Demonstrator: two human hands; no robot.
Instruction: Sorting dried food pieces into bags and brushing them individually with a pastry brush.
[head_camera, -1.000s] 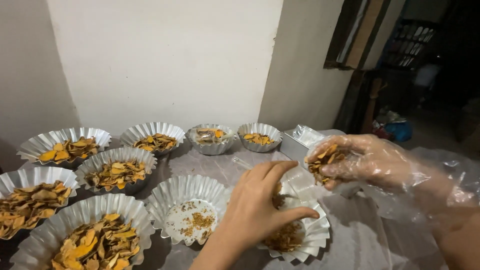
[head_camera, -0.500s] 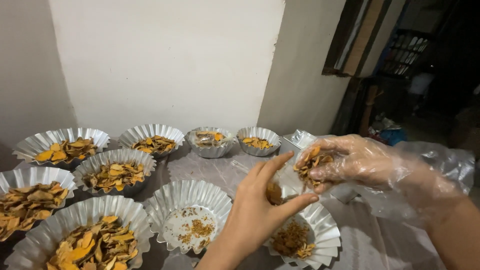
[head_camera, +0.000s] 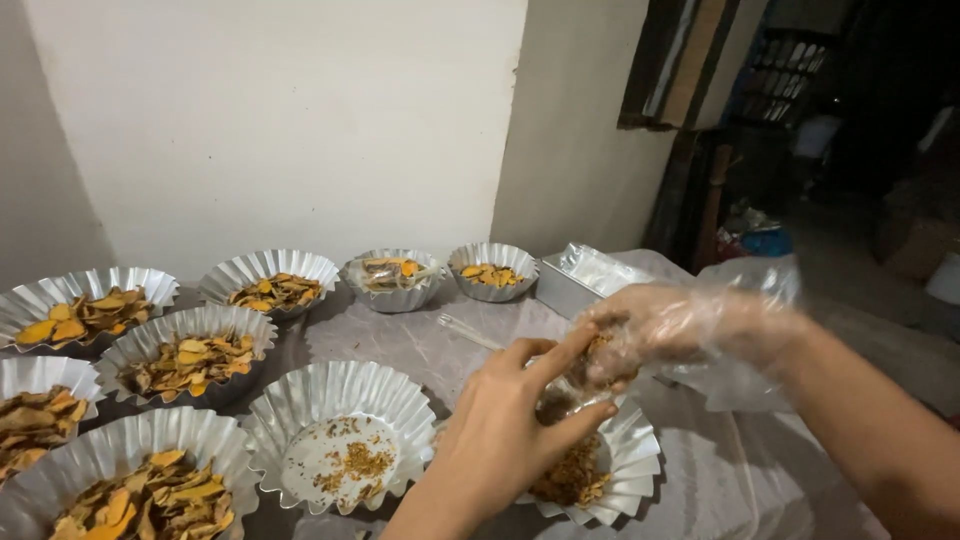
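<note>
Nearest, the left hand (head_camera: 500, 430) is bare, its forearm cut off by the bottom edge; thumb and fingers are curled in, pinching a small dark clump (head_camera: 556, 405) that is too blurred to identify. The hand hides much of the fluted foil tray (head_camera: 625, 460) beneath it, where a heap of brown crumbs (head_camera: 572, 478) shows only in part. Just above, the right hand (head_camera: 650, 330), wrapped in a loose clear plastic glove, is cupped half closed around a handful of brownish chips, touching the left fingertips directly over that tray. Beside it to the left sits a nearly bare tray (head_camera: 340, 440) with scattered crumbs. Farther back, rows of foil trays (head_camera: 270, 275) hold orange-yellow dried slices, and a rectangular metal tin (head_camera: 590, 280) stands near the wall (head_camera: 280, 120).
</note>
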